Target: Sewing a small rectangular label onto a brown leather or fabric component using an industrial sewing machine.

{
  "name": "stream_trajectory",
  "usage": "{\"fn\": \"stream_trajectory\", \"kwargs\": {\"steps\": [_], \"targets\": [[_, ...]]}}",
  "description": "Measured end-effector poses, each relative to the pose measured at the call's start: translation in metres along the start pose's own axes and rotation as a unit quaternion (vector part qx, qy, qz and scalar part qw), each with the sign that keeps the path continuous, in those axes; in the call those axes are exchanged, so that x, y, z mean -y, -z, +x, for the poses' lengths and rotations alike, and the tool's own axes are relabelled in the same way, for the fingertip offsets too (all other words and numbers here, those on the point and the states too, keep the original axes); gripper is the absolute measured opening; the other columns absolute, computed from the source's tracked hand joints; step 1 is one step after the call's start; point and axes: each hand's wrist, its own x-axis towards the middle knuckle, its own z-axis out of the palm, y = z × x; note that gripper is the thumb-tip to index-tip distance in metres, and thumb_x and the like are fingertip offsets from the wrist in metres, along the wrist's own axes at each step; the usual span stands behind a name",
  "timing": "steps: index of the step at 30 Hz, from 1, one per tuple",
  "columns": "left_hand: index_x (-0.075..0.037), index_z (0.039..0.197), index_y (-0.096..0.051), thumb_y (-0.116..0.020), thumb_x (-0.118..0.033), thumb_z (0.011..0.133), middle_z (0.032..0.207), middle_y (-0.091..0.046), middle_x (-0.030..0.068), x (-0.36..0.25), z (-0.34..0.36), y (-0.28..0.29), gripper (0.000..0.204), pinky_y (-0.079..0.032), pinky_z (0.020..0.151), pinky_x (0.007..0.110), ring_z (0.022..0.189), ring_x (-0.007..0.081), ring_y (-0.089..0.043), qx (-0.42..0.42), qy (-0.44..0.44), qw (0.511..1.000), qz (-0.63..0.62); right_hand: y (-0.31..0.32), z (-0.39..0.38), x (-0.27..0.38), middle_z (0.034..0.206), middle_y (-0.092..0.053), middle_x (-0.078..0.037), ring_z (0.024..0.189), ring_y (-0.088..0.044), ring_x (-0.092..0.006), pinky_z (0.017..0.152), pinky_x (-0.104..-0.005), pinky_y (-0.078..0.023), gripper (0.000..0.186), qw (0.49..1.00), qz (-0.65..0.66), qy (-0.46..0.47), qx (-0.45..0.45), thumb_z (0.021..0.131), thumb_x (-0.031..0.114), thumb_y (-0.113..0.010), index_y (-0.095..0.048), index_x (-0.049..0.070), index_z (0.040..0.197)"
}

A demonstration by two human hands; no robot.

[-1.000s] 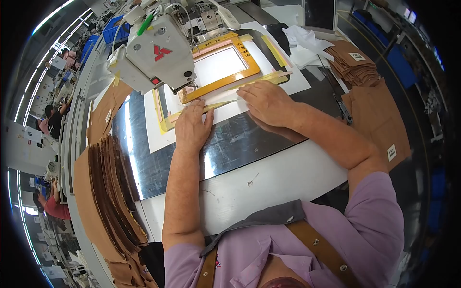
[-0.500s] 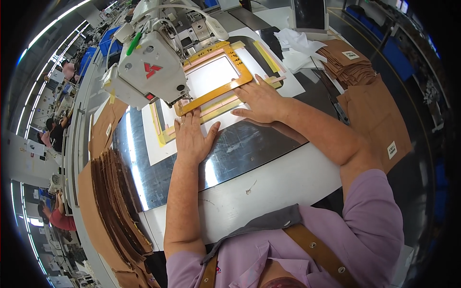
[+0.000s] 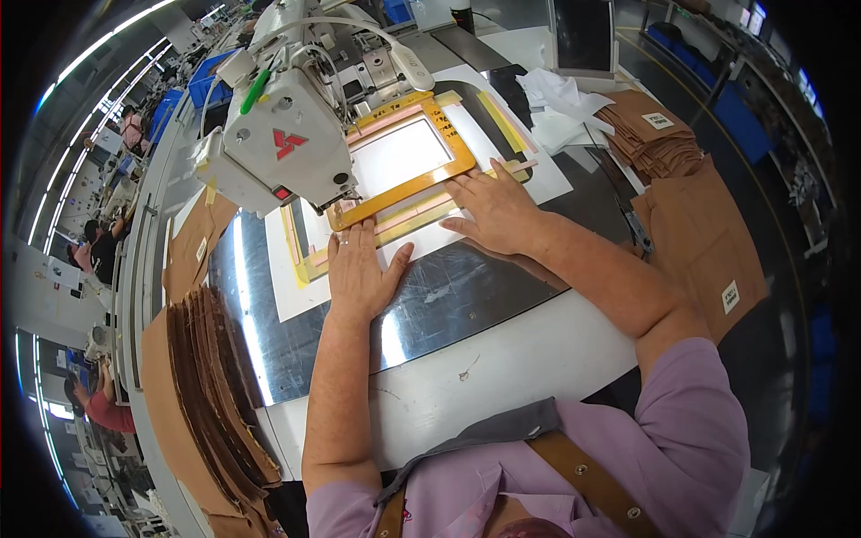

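Observation:
A yellow clamp frame (image 3: 408,193) with handwriting sits under the white head (image 3: 278,130) of a sewing machine. Beneath it lie a taped template (image 3: 516,134) with yellow and pink strips and a white sheet (image 3: 547,179) on a shiny metal plate (image 3: 287,345). My left hand (image 3: 363,273) lies open near the frame's lower left corner, thumb spread, fingertips on the template's front edge. My right hand (image 3: 489,211) is open too, fingers spread over the template's front strip beside the frame's lower right corner.
Stacks of brown pieces stand left (image 3: 184,386) and right (image 3: 659,134). Crumpled white material (image 3: 560,99) and scissors (image 3: 639,229) lie at the right. A screen (image 3: 583,36) stands behind. Several co-workers (image 3: 108,403) sit along the far left; blue bins (image 3: 161,117) stand among the machines.
My right hand's fingers have spread apart from their curled grip and sit further right. My left hand's thumb has swung outward. The whole scene sits slightly lower in view than a second ago.

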Motion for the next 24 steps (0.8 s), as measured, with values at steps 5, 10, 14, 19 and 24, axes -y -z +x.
{"fn": "stream_trajectory", "kwargs": {"steps": [5, 10, 14, 19, 24], "targets": [[-0.005, 0.153, -0.04, -0.038, -0.069, 0.097, 0.147, -0.05, 0.0235, -0.003, 0.0, 0.006, 0.085, -0.022, 0.12, 0.054, 0.142, 0.0373, -0.04, 0.039, 0.014, 0.999, 0.026, 0.007, 0.003, 0.002, 0.146, -0.051, -0.019, 0.142, -0.043, -0.03, 0.123, -0.0534, -0.019, 0.072, 0.999, 0.005, -0.018, 0.039, 0.105, 0.057, -0.036, -0.046, -0.001, 0.147], [-0.002, 0.149, -0.044, -0.041, -0.069, 0.095, 0.146, -0.052, 0.0221, -0.005, 0.003, 0.006, 0.086, -0.021, 0.12, 0.056, 0.141, 0.0363, -0.042, 0.035, 0.024, 0.999, 0.019, 0.003, 0.002, -0.001, 0.144, -0.053, -0.02, 0.141, -0.044, -0.0301, 0.123, -0.0523, -0.019, 0.073, 1.0, 0.015, -0.011, 0.005, 0.104, 0.058, -0.038, -0.046, -0.002, 0.146], [0.001, 0.145, -0.048, -0.044, -0.069, 0.094, 0.144, -0.054, 0.0218, -0.005, 0.005, 0.005, 0.087, -0.021, 0.12, 0.056, 0.139, 0.0362, -0.045, 0.018, 0.025, 1.0, -0.002, 0.004, 0.004, 0.001, 0.139, -0.057, -0.019, 0.136, -0.049, -0.0301, 0.121, -0.0529, -0.023, 0.073, 1.0, 0.0, -0.022, 0.001, 0.102, 0.058, -0.042, -0.049, -0.002, 0.143], [0.003, 0.143, -0.049, -0.047, -0.067, 0.093, 0.142, -0.055, 0.0238, -0.006, 0.008, 0.004, 0.086, -0.021, 0.12, 0.055, 0.138, 0.0368, -0.046, 0.009, 0.004, 1.0, -0.015, 0.011, -0.002, 0.002, 0.136, -0.06, -0.017, 0.133, -0.051, -0.029, 0.117, -0.0517, -0.027, 0.073, 1.0, -0.019, -0.023, -0.003, 0.1, 0.059, -0.045, -0.052, -0.002, 0.14], [0.005, 0.142, -0.049, -0.05, -0.063, 0.093, 0.143, -0.053, 0.0248, 0.001, 0.003, 0.007, 0.084, -0.019, 0.121, 0.054, 0.138, 0.0365, -0.046, 0.027, 0.012, 1.0, -0.004, 0.001, -0.003, 0.006, 0.141, -0.055, -0.018, 0.138, -0.047, -0.0302, 0.12, -0.0522, -0.024, 0.077, 0.998, 0.009, -0.013, -0.054, 0.099, 0.063, -0.042, -0.05, 0.0, 0.144]]}}
